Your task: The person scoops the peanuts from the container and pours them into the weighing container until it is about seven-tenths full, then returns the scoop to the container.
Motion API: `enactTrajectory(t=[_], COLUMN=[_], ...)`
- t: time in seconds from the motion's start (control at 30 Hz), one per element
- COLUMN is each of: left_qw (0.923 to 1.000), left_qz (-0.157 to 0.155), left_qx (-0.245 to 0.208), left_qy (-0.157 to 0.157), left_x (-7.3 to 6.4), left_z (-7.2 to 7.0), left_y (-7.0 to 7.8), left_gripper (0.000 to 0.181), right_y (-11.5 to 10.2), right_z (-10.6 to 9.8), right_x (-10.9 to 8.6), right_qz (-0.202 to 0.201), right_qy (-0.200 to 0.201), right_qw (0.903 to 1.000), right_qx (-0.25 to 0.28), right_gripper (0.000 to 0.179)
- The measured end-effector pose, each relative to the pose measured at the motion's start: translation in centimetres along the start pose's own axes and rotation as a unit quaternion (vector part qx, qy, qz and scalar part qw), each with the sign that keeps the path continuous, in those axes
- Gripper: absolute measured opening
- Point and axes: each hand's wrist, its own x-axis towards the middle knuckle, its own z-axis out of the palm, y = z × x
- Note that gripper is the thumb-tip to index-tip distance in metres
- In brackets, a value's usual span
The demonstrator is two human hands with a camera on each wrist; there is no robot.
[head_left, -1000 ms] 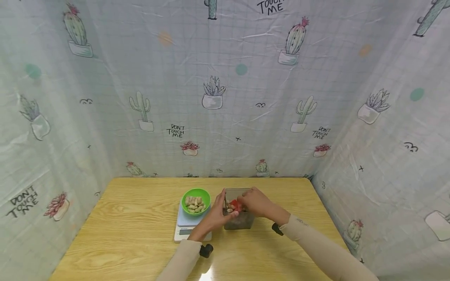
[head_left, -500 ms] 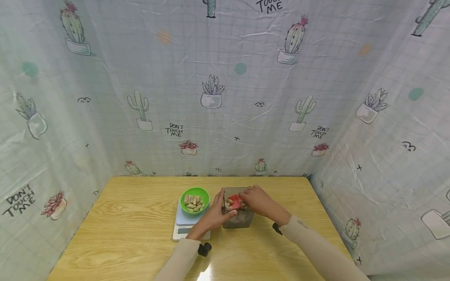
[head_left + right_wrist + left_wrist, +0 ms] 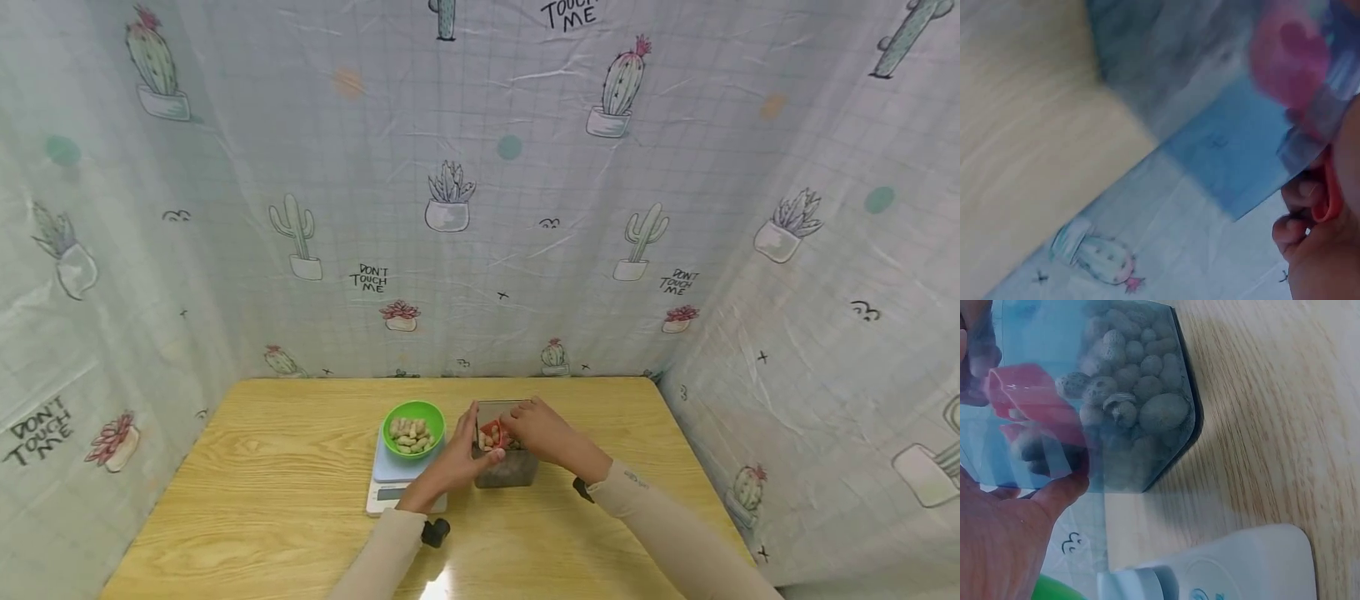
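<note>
A clear, smoky plastic container (image 3: 506,477) of unshelled peanuts (image 3: 1147,378) stands on the table. My left hand (image 3: 453,461) holds its left side, thumb against the front wall and fingers along the side. My right hand (image 3: 542,431) reaches in over the right rim and grips the handle of a red scoop (image 3: 490,432), which shows at its curled fingers in the right wrist view. Through the wall in the left wrist view, the scoop (image 3: 1038,403) is tilted above the heap, with peanuts at its mouth.
Left of the container, a white kitchen scale (image 3: 386,502) carries a green bowl (image 3: 414,407) with peanuts in it. The left forearm passes over the scale's right front corner. Behind the wooden table (image 3: 285,467) hangs a cactus-print curtain (image 3: 450,292).
The red scoop has shifted slightly left inside the container and turned, and peanuts now show in it. The right hand moved a little left with it; the left hand keeps its hold.
</note>
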Motion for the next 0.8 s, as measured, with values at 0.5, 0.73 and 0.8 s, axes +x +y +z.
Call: enactTrajectory(t=[0.5,0.73,0.8], left_qw=[1.0000,1.0000,1.0000], left_qz=[-0.001,-0.006,-0.004], left_qx=[-0.006,-0.003,-0.002], left_qy=[0.004,-0.002,0.000], left_x=[-0.2,-0.3,-0.3], left_z=[-0.4,-0.4,-0.4], left_y=[0.0,0.2,0.2], left_gripper=[0.102,0.101,0.101], right_y=[0.3,0.5,0.5], right_z=[0.5,1.5,1.8], right_x=[-2.1,-3.0,-3.1], right_qz=[0.058,0.080,0.091], right_qy=[0.049,0.087,0.097], right_qw=[0.9907,0.9880,0.9845], right_qx=[0.112,0.099,0.114], right_gripper=[0.006,0.008,0.009])
